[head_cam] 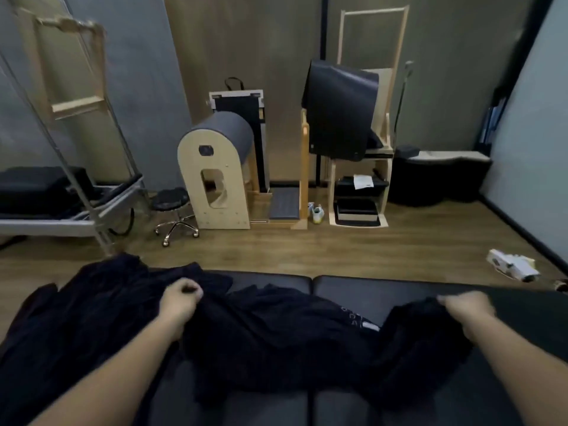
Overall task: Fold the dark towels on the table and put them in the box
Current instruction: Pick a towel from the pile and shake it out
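Towel spread step, no fold yet.

I see the dark towel point(276, 333) lying bunched across the black padded table point(368, 290). My left hand point(179, 305) is closed tight on cloth near the table's far edge; my right hand point(467, 312) pinches the towel's other end, further along that edge. More dark cloth point(76, 318) sits left of the towel. Next, I think: pull it flat & straight, then fold. Can't see the box.
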